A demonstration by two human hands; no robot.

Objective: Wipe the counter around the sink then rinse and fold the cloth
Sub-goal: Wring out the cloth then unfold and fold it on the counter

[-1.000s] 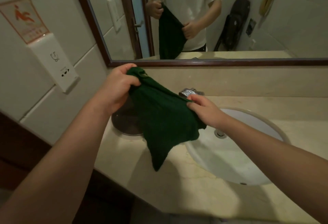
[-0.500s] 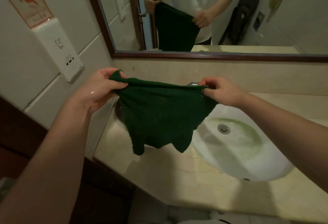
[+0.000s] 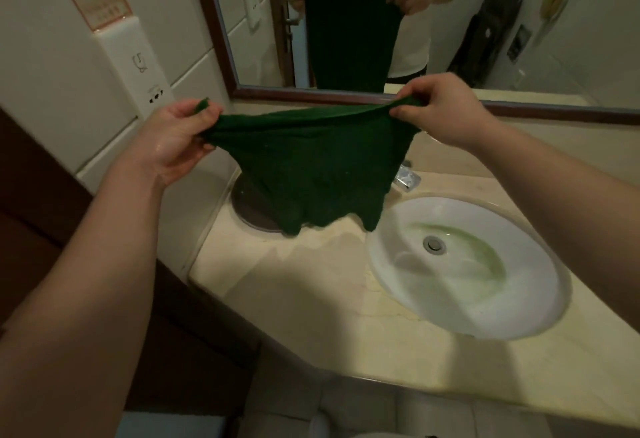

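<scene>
Surroundings: counter (image 3: 311, 299); sink (image 3: 519, 313) at 4 o'clock of the green cloth (image 3: 311, 163); mirror (image 3: 554, 39) at 12; cloth partly hides faucet (image 3: 408, 177) and round metal plate (image 3: 249, 205).
Change: hands farther apart than half a second ago; top edge tauter.
Cloth: hangs above the counter, top corners pinched by left hand (image 3: 176, 139) at 9 o'clock and right hand (image 3: 446, 111) at 2, fingers clamped on fabric.
</scene>
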